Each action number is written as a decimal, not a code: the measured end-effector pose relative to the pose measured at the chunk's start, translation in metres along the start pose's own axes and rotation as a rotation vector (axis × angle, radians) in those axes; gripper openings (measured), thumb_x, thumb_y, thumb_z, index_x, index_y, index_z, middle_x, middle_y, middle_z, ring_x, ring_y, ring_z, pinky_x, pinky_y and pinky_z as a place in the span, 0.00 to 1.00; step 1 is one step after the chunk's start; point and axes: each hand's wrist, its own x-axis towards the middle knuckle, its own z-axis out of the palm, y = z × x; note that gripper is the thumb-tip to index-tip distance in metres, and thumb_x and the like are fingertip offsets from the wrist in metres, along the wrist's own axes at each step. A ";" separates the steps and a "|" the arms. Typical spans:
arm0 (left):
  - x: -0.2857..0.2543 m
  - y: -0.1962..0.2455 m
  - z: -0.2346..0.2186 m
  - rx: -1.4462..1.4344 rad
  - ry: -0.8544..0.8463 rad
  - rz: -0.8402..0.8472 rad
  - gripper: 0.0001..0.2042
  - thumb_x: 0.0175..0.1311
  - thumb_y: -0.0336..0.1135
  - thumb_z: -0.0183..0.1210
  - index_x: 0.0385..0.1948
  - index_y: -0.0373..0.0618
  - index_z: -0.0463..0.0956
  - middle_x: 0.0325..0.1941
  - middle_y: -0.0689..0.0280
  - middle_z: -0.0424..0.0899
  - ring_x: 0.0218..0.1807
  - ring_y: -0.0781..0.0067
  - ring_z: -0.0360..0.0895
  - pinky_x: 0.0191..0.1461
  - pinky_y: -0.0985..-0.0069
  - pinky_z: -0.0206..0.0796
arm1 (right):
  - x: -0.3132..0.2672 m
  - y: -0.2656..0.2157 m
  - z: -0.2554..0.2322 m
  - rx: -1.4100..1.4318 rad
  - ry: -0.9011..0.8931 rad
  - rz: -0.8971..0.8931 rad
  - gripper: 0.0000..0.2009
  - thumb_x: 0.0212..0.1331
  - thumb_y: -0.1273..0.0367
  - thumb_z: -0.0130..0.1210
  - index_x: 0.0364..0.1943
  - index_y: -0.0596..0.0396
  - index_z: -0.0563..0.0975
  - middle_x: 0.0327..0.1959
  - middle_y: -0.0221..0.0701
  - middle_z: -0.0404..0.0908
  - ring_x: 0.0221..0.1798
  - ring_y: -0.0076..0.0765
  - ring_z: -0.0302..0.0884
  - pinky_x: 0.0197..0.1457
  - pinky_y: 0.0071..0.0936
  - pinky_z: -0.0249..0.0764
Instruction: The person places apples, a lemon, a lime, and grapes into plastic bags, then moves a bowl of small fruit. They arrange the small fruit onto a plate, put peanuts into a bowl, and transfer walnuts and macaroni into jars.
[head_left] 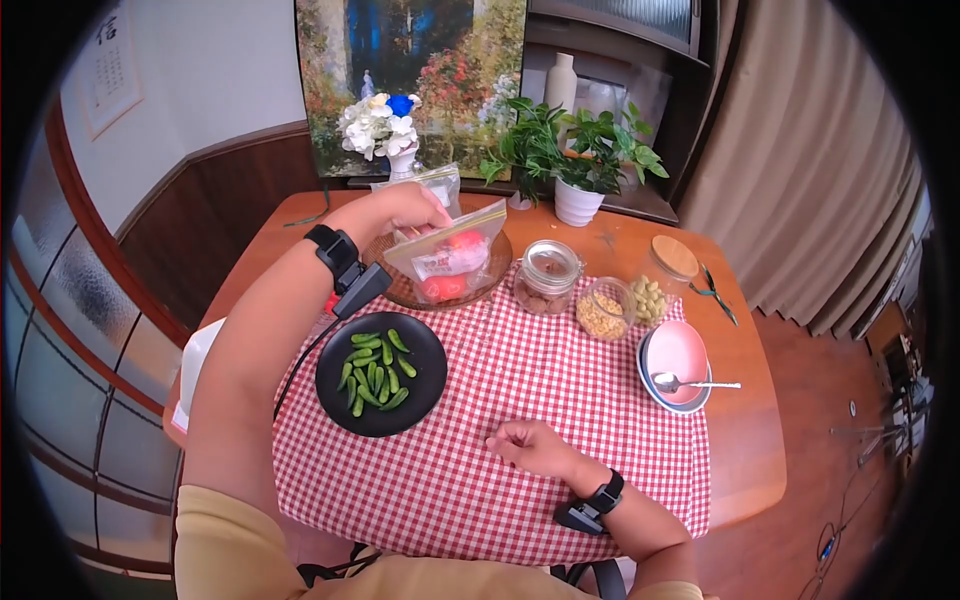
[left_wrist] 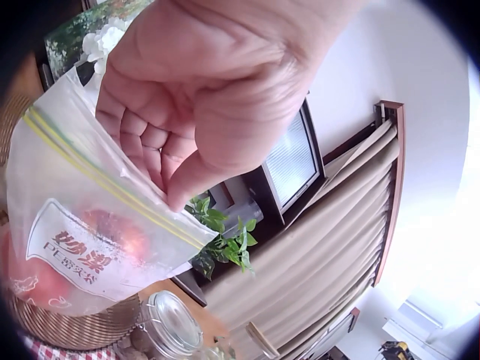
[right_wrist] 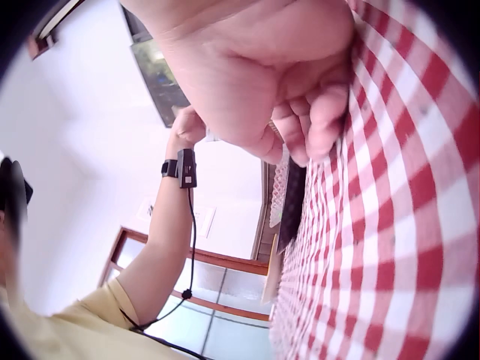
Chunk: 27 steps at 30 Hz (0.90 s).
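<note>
My left hand [head_left: 412,207] pinches the top edge of a clear zip bag [left_wrist: 120,180] between thumb and fingers. Several round red items [head_left: 443,289] show through its printed plastic. The bag stands upright over a round woven tray [head_left: 400,293], its lower part overlapping the tray in the head view. Behind the hand is a second clear zip bag [head_left: 442,184]. My right hand [head_left: 530,447] lies low over the checkered cloth [head_left: 480,500], its fingers loosely curled and holding nothing. Left of it, a black plate [head_left: 426,370] bears small green cucumber-like vegetables [head_left: 376,378].
Right of the tray stand a clip-top jar [head_left: 547,280], a glass of yellowish bits [head_left: 604,312] and a wooden-lidded jar [head_left: 651,297]. A spoon [head_left: 690,383] lies in stacked bowls [head_left: 676,345]. Along the back are white flowers [head_left: 372,128] and a potted plant [head_left: 578,203].
</note>
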 end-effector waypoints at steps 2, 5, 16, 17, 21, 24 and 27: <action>0.000 -0.006 0.003 -0.036 -0.021 -0.006 0.07 0.58 0.36 0.62 0.34 0.44 0.83 0.28 0.71 0.81 0.30 0.81 0.75 0.34 0.80 0.70 | 0.003 -0.016 -0.007 -0.007 -0.082 0.049 0.15 0.66 0.61 0.53 0.25 0.55 0.76 0.17 0.20 0.69 0.22 0.14 0.62 0.27 0.17 0.63; -0.001 -0.010 0.012 -0.088 -0.073 -0.018 0.07 0.60 0.35 0.60 0.35 0.43 0.82 0.28 0.72 0.80 0.29 0.82 0.73 0.31 0.81 0.68 | 0.019 -0.034 -0.019 -0.052 -0.122 -0.017 0.16 0.67 0.59 0.52 0.24 0.53 0.75 0.18 0.19 0.70 0.21 0.14 0.63 0.26 0.16 0.63; -0.026 -0.009 0.043 0.160 -0.122 0.168 0.10 0.61 0.38 0.58 0.36 0.43 0.83 0.29 0.68 0.83 0.29 0.79 0.77 0.35 0.78 0.70 | 0.134 -0.105 -0.050 0.181 0.432 -0.080 0.19 0.67 0.53 0.49 0.32 0.56 0.76 0.20 0.26 0.75 0.15 0.18 0.69 0.15 0.14 0.61; -0.021 -0.018 0.049 0.161 -0.113 0.168 0.10 0.61 0.38 0.58 0.36 0.43 0.83 0.29 0.68 0.83 0.29 0.79 0.77 0.35 0.78 0.70 | 0.142 -0.101 -0.050 0.177 0.427 -0.086 0.19 0.67 0.53 0.49 0.32 0.56 0.76 0.20 0.26 0.75 0.15 0.18 0.69 0.15 0.14 0.61; -0.017 -0.032 0.063 0.014 -0.096 0.200 0.09 0.58 0.36 0.58 0.31 0.42 0.83 0.25 0.65 0.83 0.25 0.76 0.78 0.31 0.76 0.71 | 0.155 -0.092 -0.045 0.234 0.502 -0.131 0.16 0.68 0.58 0.47 0.31 0.56 0.75 0.20 0.27 0.75 0.15 0.19 0.68 0.16 0.15 0.62; -0.022 -0.038 0.070 0.220 0.065 0.377 0.08 0.55 0.34 0.56 0.27 0.41 0.82 0.28 0.55 0.84 0.29 0.62 0.81 0.36 0.68 0.71 | 0.152 -0.091 -0.040 0.361 0.474 -0.087 0.13 0.68 0.62 0.46 0.30 0.55 0.74 0.19 0.27 0.75 0.15 0.19 0.68 0.16 0.16 0.62; -0.038 -0.022 0.070 0.353 0.030 0.300 0.10 0.57 0.35 0.54 0.35 0.39 0.78 0.32 0.53 0.83 0.35 0.55 0.81 0.41 0.64 0.72 | 0.157 -0.083 -0.038 0.367 0.482 -0.144 0.11 0.67 0.66 0.45 0.30 0.55 0.74 0.20 0.27 0.76 0.15 0.20 0.68 0.17 0.17 0.63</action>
